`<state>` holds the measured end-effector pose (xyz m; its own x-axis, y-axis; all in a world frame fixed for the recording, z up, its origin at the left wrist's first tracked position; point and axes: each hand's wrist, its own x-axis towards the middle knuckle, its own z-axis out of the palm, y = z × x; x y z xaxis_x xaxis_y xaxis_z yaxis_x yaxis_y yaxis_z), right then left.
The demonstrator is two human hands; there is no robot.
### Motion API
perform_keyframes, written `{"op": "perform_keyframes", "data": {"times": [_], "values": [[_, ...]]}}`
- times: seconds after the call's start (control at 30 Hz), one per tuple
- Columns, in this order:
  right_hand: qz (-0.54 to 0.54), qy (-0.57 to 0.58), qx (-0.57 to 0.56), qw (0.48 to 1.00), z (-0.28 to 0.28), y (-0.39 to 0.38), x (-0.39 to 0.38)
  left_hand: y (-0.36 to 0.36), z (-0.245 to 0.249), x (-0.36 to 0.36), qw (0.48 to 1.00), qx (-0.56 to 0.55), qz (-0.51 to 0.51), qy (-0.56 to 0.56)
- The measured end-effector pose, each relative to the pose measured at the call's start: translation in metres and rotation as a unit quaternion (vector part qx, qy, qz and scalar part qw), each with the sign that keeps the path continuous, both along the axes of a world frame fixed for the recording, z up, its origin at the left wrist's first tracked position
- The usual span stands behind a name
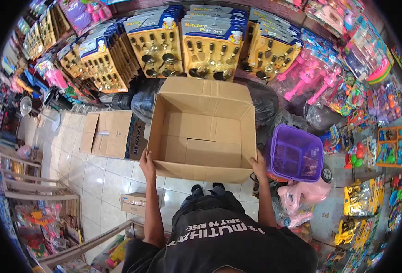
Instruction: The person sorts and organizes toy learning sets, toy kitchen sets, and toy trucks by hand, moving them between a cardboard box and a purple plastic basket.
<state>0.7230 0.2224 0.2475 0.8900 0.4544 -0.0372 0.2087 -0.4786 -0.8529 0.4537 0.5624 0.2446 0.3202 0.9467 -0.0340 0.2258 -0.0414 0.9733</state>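
An open cardboard box (205, 173), with nothing inside it, is held out in front of my body. My left hand (148, 164) grips its near left corner, fingers on the outer side. At the near right corner, my right hand (258, 164) is closed on the same box. Its far flap stands up toward the hanging toy packs. The undersides of both hands are hidden from view.
Kitchen play set packs (213, 43) hang in rows behind the box. A purple plastic basket (297, 152) and a pink ride-on toy (308, 195) are at right. A closed carton (106, 134), a small carton (134, 203) and wooden racks (46, 182) stand at left.
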Motion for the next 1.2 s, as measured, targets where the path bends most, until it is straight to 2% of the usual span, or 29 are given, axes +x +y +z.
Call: {"op": "perform_keyframes", "data": {"times": [0.07, 0.13, 0.2, 0.23, 0.27, 0.33, 0.37, 0.4, 0.5, 0.6, 0.7, 0.8, 0.87, 0.93, 0.97, 1.0, 1.07, 1.1, 1.17, 1.2], "values": [[0.037, -0.006, -0.035, 0.999, 0.005, -0.011, 0.003, -0.026, 0.003, -0.024, 0.998, 0.035, 0.052, -0.032], [0.085, 0.015, -0.055, 0.995, 0.013, -0.014, 0.007, -0.06, 0.037, -0.044, 0.995, 0.002, 0.099, -0.002], [0.131, 0.04, -0.016, 0.991, 0.021, -0.009, 0.015, -0.087, 0.05, -0.061, 0.986, -0.009, 0.154, -0.057], [0.149, 0.045, -0.081, 0.985, 0.042, 0.002, 0.017, -0.097, 0.048, -0.073, 0.981, -0.011, 0.171, -0.09], [0.172, 0.046, -0.086, 0.98, 0.046, 0.011, 0.021, -0.109, 0.045, -0.084, 0.977, -0.012, 0.194, -0.087], [0.192, 0.027, -0.196, 0.961, 0.05, 0.031, 0.027, -0.136, 0.046, -0.103, 0.941, -0.032, 0.308, -0.134], [0.219, 0.026, -0.199, 0.955, 0.055, 0.042, 0.028, -0.147, 0.045, -0.113, 0.936, 0.031, 0.345, -0.069], [0.271, 0.032, -0.191, 0.943, 0.063, 0.053, 0.026, -0.161, 0.043, -0.124, 0.926, 0.032, 0.372, -0.062], [0.382, 0.017, -0.157, 0.91, 0.05, 0.078, 0.019, -0.197, 0.045, -0.149, 0.898, 0.066, 0.411, -0.142], [0.447, 0.005, -0.135, 0.884, 0.051, 0.103, -0.007, -0.23, 0.034, -0.18, 0.858, 0.121, 0.477, -0.144], [0.495, 0.014, -0.121, 0.861, 0.046, 0.125, -0.046, -0.264, 0.037, -0.216, 0.827, 0.136, 0.539, -0.085], [0.543, 0.013, -0.107, 0.833, 0.04, 0.15, -0.09, -0.274, 0.048, -0.243, 0.768, 0.159, 0.61, -0.114], [0.565, 0.008, -0.114, 0.817, 0.032, 0.16, -0.121, -0.28, 0.032, -0.271, 0.76, 0.14, 0.624, -0.113], [0.567, 0.01, -0.125, 0.814, 0.015, 0.173, -0.156, -0.275, 0.027, -0.288, 0.683, 0.055, 0.72, 0.108], [0.573, 0.013, -0.116, 0.811, 0.006, 0.176, -0.174, -0.276, 0.019, -0.297, 0.695, 0.006, 0.704, 0.146], [0.581, 0.012, -0.116, 0.806, -0.004, 0.178, -0.194, -0.275, 0.008, -0.304, 0.688, 0.005, 0.711, 0.146], [0.57, 0.032, -0.132, 0.81, -0.021, 0.181, -0.233, -0.268, -0.017, -0.31, 0.708, -0.017, 0.686, 0.163], [0.569, 0.028, -0.169, 0.804, -0.025, 0.18, -0.254, -0.265, -0.029, -0.309, 0.705, -0.023, 0.69, 0.163], [0.57, 0.036, -0.167, 0.803, -0.057, 0.179, -0.288, -0.257, -0.046, -0.307, 0.772, 0.006, 0.619, 0.14], [0.568, 0.046, -0.16, 0.806, -0.071, 0.18, -0.305, -0.251, -0.049, -0.308, 0.769, 0.002, 0.624, 0.139]]}}
